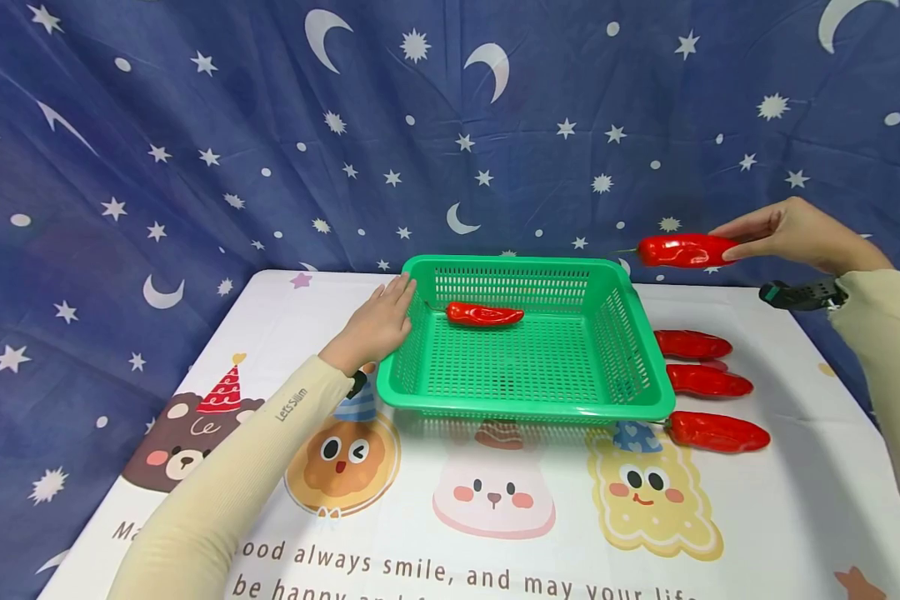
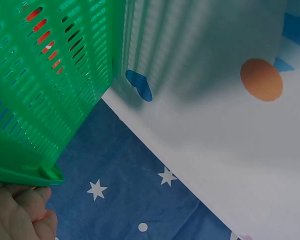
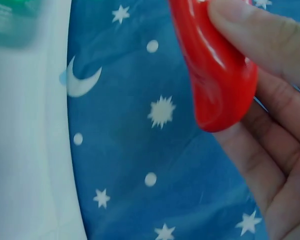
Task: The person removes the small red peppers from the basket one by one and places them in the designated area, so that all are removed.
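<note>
My right hand (image 1: 802, 237) pinches a red chili pepper (image 1: 686, 250) by its thick end, thumb on one side and fingers on the other. Raised beyond the back right corner of the green basket (image 1: 525, 410), this pepper points its thin stem left. In the right wrist view, its glossy red body (image 3: 210, 75) lies between thumb and fingers. With fingers extended, my left hand (image 1: 375, 323) rests on the basket's left rim; the left wrist view has the fingers (image 2: 20, 210) against that rim. Inside the basket, toward the back left, lies another red chili pepper (image 1: 483, 314).
Three more red peppers lie in a column right of the basket: a back one (image 1: 693, 344), a middle one (image 1: 708, 381) and a front one (image 1: 720, 432). The white cartoon-printed tablecloth (image 1: 810, 517) meets a blue star-patterned curtain (image 1: 540, 167) behind.
</note>
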